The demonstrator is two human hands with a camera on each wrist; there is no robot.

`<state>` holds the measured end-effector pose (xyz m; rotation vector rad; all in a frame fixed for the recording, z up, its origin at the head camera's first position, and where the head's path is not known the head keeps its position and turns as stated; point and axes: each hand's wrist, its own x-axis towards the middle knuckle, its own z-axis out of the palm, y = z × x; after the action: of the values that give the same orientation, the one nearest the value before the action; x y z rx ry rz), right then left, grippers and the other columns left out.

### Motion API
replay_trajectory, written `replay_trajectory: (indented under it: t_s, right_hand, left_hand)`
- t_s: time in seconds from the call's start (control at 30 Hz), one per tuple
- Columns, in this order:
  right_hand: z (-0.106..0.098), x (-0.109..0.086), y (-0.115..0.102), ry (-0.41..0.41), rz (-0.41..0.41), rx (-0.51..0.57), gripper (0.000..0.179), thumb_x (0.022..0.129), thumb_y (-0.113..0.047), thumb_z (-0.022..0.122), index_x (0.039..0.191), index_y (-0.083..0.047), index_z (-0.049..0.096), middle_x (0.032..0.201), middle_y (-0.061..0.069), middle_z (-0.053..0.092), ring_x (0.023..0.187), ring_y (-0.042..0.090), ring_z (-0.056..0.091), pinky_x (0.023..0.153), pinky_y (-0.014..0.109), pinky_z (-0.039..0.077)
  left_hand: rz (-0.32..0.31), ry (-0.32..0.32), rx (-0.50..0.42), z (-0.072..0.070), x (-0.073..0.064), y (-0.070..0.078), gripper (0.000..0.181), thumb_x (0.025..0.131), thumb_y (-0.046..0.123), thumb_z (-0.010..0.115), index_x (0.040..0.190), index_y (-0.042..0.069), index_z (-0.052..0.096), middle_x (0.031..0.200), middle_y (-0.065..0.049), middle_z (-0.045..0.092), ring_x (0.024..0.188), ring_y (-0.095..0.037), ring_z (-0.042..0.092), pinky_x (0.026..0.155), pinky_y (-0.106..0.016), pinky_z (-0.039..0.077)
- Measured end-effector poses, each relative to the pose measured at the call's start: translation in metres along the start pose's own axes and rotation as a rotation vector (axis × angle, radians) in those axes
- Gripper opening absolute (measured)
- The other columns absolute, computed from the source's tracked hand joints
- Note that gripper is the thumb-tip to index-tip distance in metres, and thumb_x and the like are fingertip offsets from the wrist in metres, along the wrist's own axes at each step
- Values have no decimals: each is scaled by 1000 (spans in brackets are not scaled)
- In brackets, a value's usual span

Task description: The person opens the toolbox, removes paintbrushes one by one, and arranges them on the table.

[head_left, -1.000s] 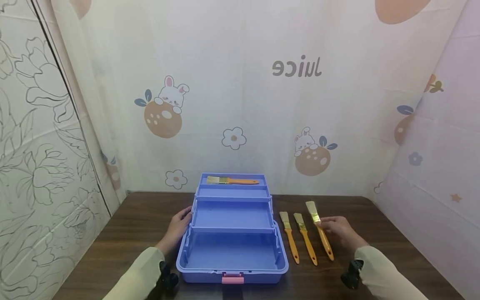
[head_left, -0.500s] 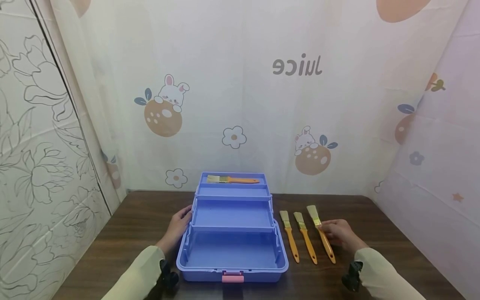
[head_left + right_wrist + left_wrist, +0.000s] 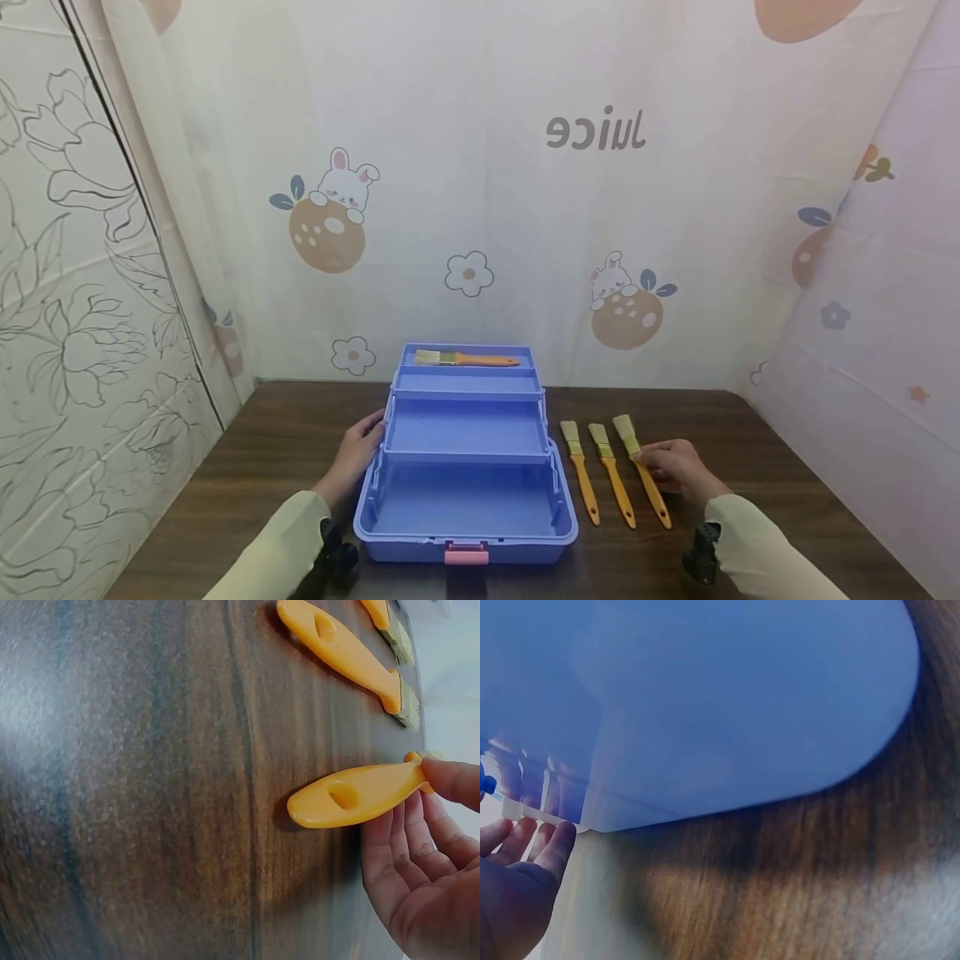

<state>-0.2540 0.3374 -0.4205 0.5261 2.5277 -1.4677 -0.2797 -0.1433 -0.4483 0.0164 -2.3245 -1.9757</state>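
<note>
My right hand [image 3: 681,468] pinches a paintbrush [image 3: 652,492] near its metal band, between thumb and fingers. The brush has an orange handle and pale bristles; in the right wrist view its handle [image 3: 360,796] is at or just above the tabletop. To its left lie two similar paintbrushes, a middle brush [image 3: 617,487] and a left brush [image 3: 582,483]. My left hand [image 3: 357,457] rests against the left side of an open blue toolbox [image 3: 465,550]. In the left wrist view, its fingertips touch the box's smooth wall [image 3: 742,712]. Another paintbrush [image 3: 480,361] lies across the top tray.
The toolbox has stepped trays, with a middle tray [image 3: 465,427] and a deep bottom compartment [image 3: 465,504]. A pink latch [image 3: 467,555] is on its front. The dark wooden table [image 3: 277,433] ends at a patterned curtain [image 3: 480,200] behind, with cloth at both sides.
My right hand has brought the pinched paintbrush slightly nearer to me and a little lower, roughly in line with the two beside it. The left hand and toolbox stay in place.
</note>
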Motion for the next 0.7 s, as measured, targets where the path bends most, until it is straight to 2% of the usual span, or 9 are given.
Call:
replay_trajectory:
  t_s: [0.4, 0.7]
  right_hand:
    - [1, -1, -2, 3, -9, 1, 30, 81, -13, 59, 101, 11, 57, 83, 12, 59, 68, 20, 54, 61, 37, 51]
    - [0, -1, -3, 23, -1, -17, 29, 82, -11, 57, 102, 11, 56, 87, 16, 57, 72, 23, 55, 62, 39, 51]
  left_hand:
    - [8, 15, -9, 1, 0, 1, 41, 91, 18, 47, 124, -6, 45, 121, -23, 49, 107, -28, 49, 89, -35, 40]
    - [-3, -3, -13, 0, -1, 2, 43, 92, 19, 45, 126, -7, 42, 123, -24, 47, 109, -29, 47, 91, -38, 38]
